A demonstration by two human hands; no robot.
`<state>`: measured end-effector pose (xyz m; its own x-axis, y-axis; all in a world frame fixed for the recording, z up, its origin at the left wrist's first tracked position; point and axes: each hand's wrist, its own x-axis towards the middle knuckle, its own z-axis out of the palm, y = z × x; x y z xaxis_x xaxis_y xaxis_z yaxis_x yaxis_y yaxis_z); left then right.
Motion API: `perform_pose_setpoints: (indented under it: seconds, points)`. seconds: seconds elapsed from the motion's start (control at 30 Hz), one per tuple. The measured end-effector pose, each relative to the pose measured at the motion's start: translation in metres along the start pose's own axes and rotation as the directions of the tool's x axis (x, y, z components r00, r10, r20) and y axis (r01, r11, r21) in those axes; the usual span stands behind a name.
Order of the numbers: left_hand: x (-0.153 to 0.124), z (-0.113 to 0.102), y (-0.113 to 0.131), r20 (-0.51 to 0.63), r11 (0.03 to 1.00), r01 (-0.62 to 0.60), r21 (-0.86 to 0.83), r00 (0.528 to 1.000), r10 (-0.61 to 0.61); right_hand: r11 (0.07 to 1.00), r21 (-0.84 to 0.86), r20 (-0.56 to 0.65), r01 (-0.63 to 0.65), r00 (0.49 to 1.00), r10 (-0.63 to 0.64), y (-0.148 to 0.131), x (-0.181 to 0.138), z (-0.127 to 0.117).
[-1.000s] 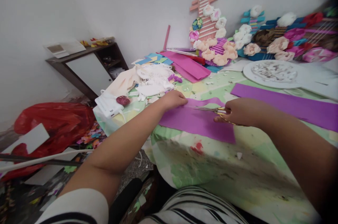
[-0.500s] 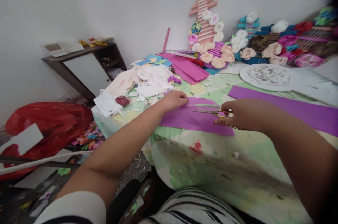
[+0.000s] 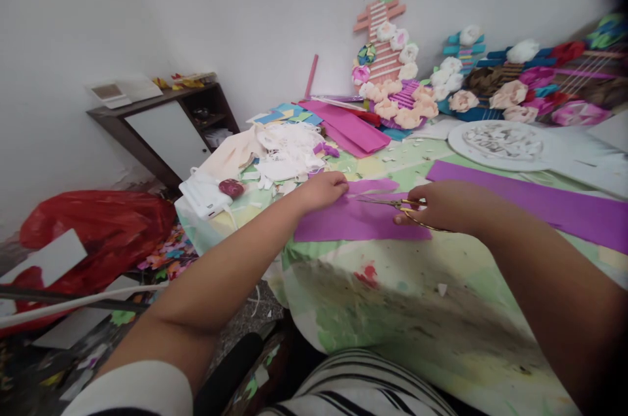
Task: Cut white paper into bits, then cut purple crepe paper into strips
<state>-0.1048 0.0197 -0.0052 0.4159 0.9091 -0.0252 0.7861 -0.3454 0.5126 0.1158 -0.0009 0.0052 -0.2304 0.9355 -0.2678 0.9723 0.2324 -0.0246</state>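
Observation:
A sheet of purple paper (image 3: 353,223) lies on the green patterned table cover (image 3: 432,311) in front of me. My left hand (image 3: 321,189) pinches its far left edge, fingers closed on the paper. My right hand (image 3: 441,205) grips gold-handled scissors (image 3: 392,203) whose blades point left into the sheet, cutting along its upper part. A narrow purple strip (image 3: 373,185) is parting from the sheet just beyond the blades.
A long purple strip (image 3: 530,200) lies at the right, near a round white plate (image 3: 495,141). Pink paper sheets (image 3: 350,125), white scraps (image 3: 287,148) and paper-flower crafts (image 3: 407,102) crowd the back. A red bag (image 3: 98,226) and dark shelf (image 3: 161,121) stand left.
The scissors have advanced left along the purple sheet, lengthening the cut. The sheet's near edge has shifted slightly away from me; my left hand stays pinched on its end.

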Motion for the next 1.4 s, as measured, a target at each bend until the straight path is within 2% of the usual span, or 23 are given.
perform_pose_setpoints:
  seconds: [0.8,1.1,1.23,1.4]
  points:
    - [0.005,0.005,-0.006,0.03,0.999,0.021,-0.033,0.999,-0.02,0.999,-0.004,0.007,0.037,0.999,-0.037,-0.013,0.008,0.002]
    - [0.006,0.005,-0.005,0.02,0.997,0.035,-0.066,0.999,-0.034,0.998,-0.006,-0.004,0.068,0.998,-0.068,-0.001,0.01,0.007]
    - [0.005,0.003,-0.002,0.01,0.995,0.062,-0.078,0.998,-0.062,0.995,-0.009,-0.051,0.1,0.994,-0.101,0.007,0.003,0.008]
    - [0.003,0.003,0.002,0.004,0.989,0.054,-0.14,0.999,-0.054,0.992,-0.015,-0.052,0.126,0.991,-0.127,0.005,-0.006,0.006]
